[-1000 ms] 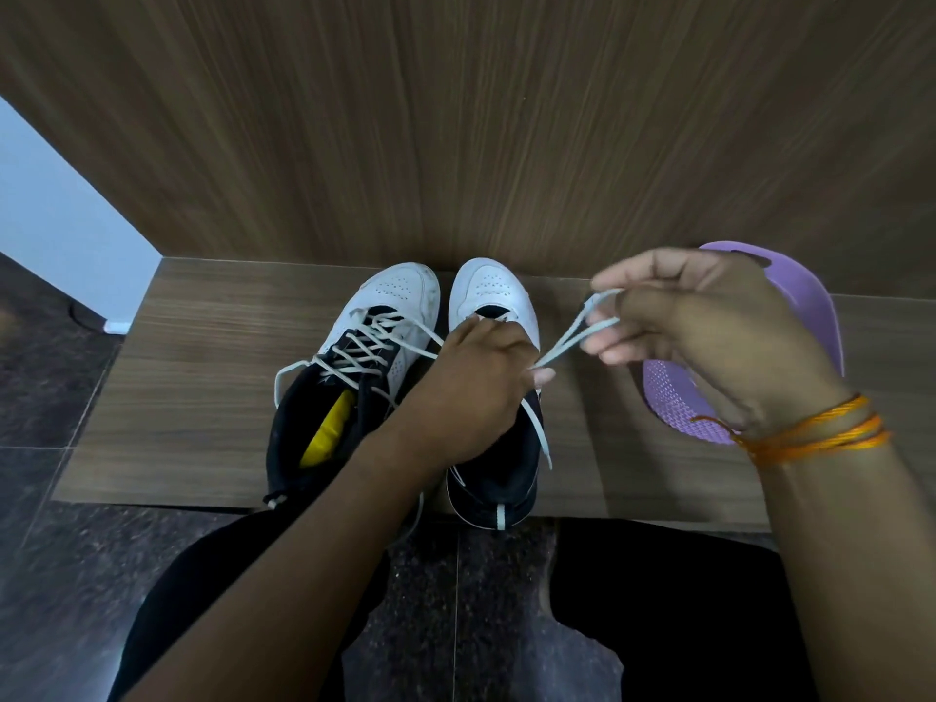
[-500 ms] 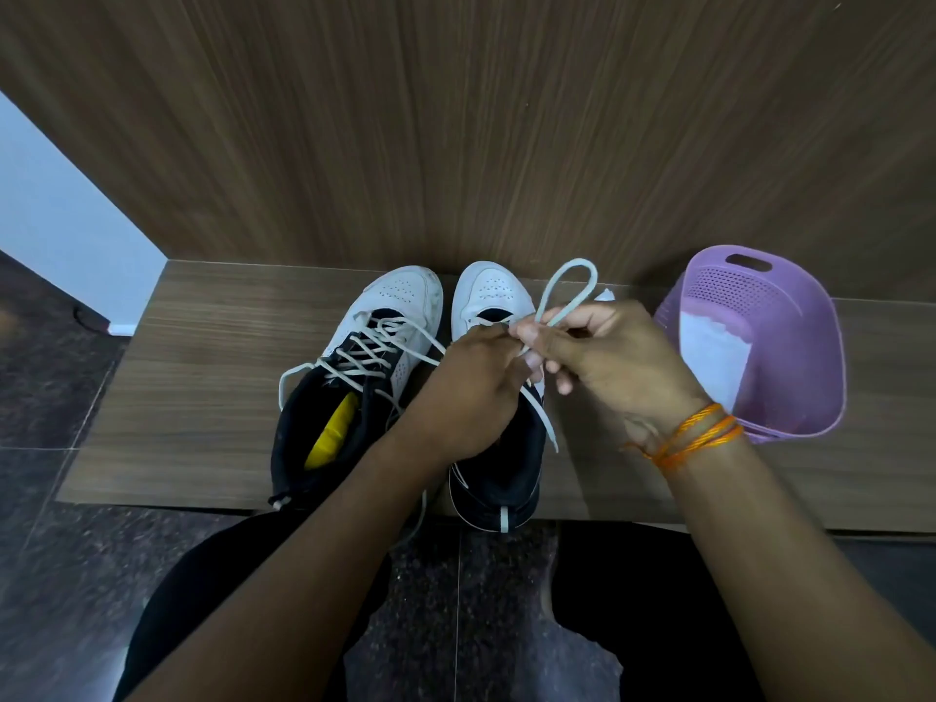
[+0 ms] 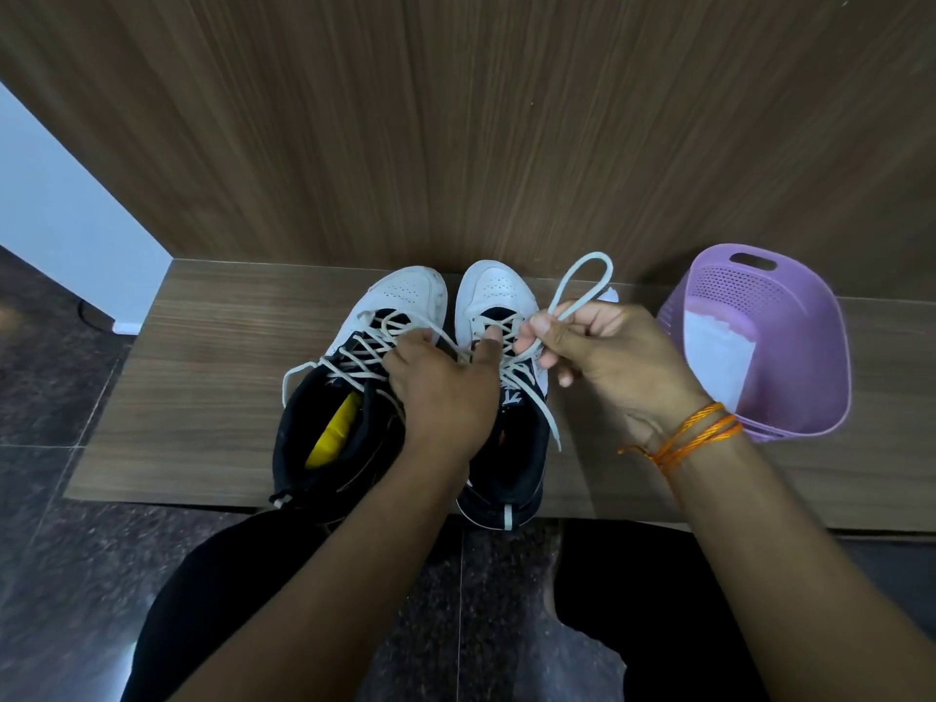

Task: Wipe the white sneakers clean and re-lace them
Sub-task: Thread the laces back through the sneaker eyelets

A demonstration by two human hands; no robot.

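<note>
Two white sneakers with black collars stand side by side on a low wooden ledge, toes toward the wall. The left sneaker (image 3: 400, 296) is laced and has a yellow insert inside. The right sneaker (image 3: 494, 291) is partly hidden by my hands. My left hand (image 3: 440, 392) presses down on the right sneaker's laces, thumb on the crossing. My right hand (image 3: 602, 357) pinches a white lace (image 3: 582, 281) that stands up as a loop above my fingers. A loose lace end trails down the shoe's right side.
A lilac perforated plastic basket (image 3: 805, 357) with a white cloth (image 3: 719, 357) inside sits on the wooden ledge (image 3: 202, 377) to the right. A wood-panelled wall rises right behind the shoes. Dark stone floor and my black-clad legs lie below.
My right hand came back from the far right toward the shoe, turning the pulled-out lace into a loop above the fingers. My left hand stayed on the right sneaker's laces.
</note>
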